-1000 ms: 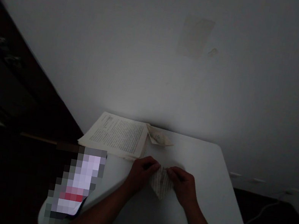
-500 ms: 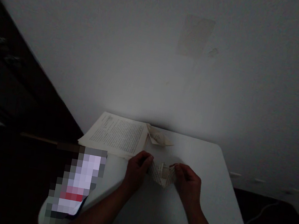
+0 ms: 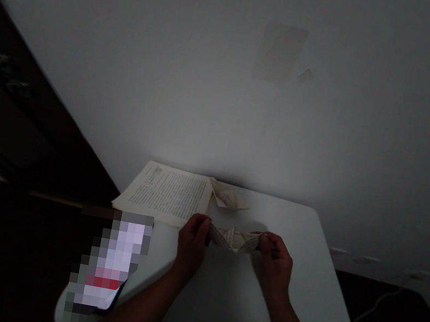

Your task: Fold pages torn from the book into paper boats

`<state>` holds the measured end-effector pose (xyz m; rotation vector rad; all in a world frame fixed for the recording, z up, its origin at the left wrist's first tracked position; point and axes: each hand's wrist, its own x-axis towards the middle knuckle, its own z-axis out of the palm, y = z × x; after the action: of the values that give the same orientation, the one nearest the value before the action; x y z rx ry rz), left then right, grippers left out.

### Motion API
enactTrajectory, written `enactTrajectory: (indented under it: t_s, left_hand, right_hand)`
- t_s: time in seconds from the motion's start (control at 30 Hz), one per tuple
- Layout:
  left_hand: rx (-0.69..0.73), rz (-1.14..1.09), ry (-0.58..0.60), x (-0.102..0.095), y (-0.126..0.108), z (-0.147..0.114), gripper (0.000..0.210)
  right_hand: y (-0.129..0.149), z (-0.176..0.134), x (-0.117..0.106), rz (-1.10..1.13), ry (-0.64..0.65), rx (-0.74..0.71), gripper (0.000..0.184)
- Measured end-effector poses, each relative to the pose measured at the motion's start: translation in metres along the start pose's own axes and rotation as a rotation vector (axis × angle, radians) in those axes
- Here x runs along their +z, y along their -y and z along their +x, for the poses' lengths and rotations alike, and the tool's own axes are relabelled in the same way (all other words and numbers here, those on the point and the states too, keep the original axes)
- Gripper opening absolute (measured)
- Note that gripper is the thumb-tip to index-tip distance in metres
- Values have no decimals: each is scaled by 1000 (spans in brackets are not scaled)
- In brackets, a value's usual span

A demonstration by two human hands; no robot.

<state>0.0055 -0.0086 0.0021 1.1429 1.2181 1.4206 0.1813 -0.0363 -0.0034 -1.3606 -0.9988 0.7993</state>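
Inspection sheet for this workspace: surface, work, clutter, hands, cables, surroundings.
Surface: white table, dimly lit.
Work: folded printed paper, held stretched between both hands.
Clutter: printed pages at far left; second folded piece at their right edge; phone near left, screen pixelated.
Hands: left hand and right hand each grip one end in the fingers.
Cables: pale cable beyond the table's right edge.
Surroundings: wall behind, marked by a patch; dark door left.

The left hand (image 3: 192,243) and the right hand (image 3: 277,263) are drawing farther apart than a second ago, while the folded paper (image 3: 234,240) between them is stretching from a compact, pointed diamond into a wide, low, boat-like form.
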Motion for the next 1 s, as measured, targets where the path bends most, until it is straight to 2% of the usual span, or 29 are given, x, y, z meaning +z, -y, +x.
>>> enactTrajectory:
  t_s: [0.37, 0.57, 0.8, 1.0]
  left_hand:
    - [-25, -12, -108, 1, -1, 1, 22]
    - [-30, 37, -154, 0, 2, 3, 24]
    - [18, 205, -181, -8, 9, 7, 25]
    - [76, 363, -216, -9, 1, 8, 25]
  right_hand:
    - [-10, 1, 0, 92, -24, 42, 31]
    - [-8, 2, 1, 41, -71, 52, 32]
    - [-7, 2, 0, 67, -68, 29, 28]
    - [-7, 2, 0, 78, -90, 43, 27]
